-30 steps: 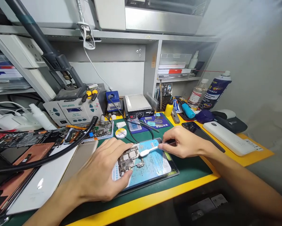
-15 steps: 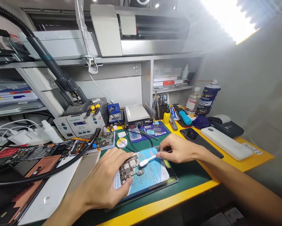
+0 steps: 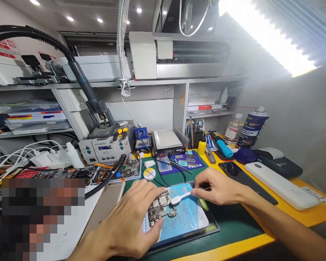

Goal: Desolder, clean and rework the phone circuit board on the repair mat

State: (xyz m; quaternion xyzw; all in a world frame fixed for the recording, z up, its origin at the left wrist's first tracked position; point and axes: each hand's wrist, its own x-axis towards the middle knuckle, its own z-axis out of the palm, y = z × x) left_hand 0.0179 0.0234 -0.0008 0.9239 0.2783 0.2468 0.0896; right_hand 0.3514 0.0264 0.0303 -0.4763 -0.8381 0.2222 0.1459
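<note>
My left hand (image 3: pixel 135 217) rests over a phone circuit board (image 3: pixel 157 210), thumb at its near side and fingers at its far side, holding it down. The board lies on a light blue printed pad (image 3: pixel 186 214), which sits on a dark tray-like base (image 3: pixel 214 228). In my right hand (image 3: pixel 215 186), thumb and fingers pinch the handle of a white toothbrush (image 3: pixel 181 197). The brush head is at the right edge of the board, just above a small board part (image 3: pixel 172 212). Its bristles are hidden from view.
Phone parts and a thick black hose (image 3: pixel 108 177) crowd the left side. Behind are a soldering station (image 3: pixel 107 148), a hot plate (image 3: pixel 166 139) and a round yellow-labelled tin (image 3: pixel 149 174). To the right lie a dark phone (image 3: pixel 250 185) and a white slab (image 3: pixel 282 186).
The camera view has tilted up, so the scene sits lower and further right. Both hands keep their hold, and the toothbrush head stays at the board's right edge.
</note>
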